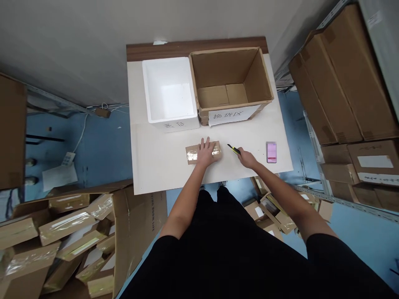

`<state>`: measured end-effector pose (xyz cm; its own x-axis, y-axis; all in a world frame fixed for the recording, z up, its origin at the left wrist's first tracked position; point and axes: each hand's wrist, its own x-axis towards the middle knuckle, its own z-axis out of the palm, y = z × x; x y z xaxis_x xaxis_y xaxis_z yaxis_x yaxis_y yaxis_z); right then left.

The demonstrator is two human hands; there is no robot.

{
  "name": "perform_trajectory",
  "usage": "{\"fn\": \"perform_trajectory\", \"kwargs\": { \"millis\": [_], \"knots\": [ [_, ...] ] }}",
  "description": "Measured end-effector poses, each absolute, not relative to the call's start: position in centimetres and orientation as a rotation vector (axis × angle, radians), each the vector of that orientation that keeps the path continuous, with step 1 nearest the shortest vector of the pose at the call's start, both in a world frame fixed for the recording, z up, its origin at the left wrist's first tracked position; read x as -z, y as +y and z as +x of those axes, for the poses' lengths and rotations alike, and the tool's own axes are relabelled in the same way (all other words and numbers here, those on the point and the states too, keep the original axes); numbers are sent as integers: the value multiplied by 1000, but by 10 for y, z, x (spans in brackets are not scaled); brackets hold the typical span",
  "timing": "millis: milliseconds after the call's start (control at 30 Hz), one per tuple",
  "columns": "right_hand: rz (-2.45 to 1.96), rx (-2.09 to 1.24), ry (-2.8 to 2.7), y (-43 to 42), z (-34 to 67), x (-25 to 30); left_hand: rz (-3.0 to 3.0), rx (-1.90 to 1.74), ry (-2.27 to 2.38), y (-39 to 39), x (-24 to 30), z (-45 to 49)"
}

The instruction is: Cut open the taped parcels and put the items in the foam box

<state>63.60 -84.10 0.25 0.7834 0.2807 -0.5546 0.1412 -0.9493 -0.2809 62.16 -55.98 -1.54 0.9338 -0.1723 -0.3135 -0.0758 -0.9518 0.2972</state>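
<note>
A small taped cardboard box [192, 155] lies flat on the white table [156, 166]. My left hand [205, 154] rests on top of it with the fingers stretched out, pressing on the right half. Just to the right, my right hand [247, 158] is closed around a yellow and black utility knife [233, 149]. The knife's tip points up and left, toward the box but apart from it.
A white foam box [173, 124] and an open carton [204, 114] with a handwritten label stand behind. A phone [271, 152] lies at the table's right. A large carton of parcels [137, 232] is at floor left; shelves of boxes [339, 83] line the right.
</note>
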Motion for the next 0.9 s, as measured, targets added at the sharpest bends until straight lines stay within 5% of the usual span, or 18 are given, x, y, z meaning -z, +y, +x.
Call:
{"fn": "perform_trajectory", "kwargs": {
  "millis": [367,900],
  "knots": [
    [-2103,-860,49,-792,595,24,2731,659,-244,-559,33,638],
    [-1925,-876,164,-799,598,31,2747,671,-242,-560,33,639]
  ]
}}
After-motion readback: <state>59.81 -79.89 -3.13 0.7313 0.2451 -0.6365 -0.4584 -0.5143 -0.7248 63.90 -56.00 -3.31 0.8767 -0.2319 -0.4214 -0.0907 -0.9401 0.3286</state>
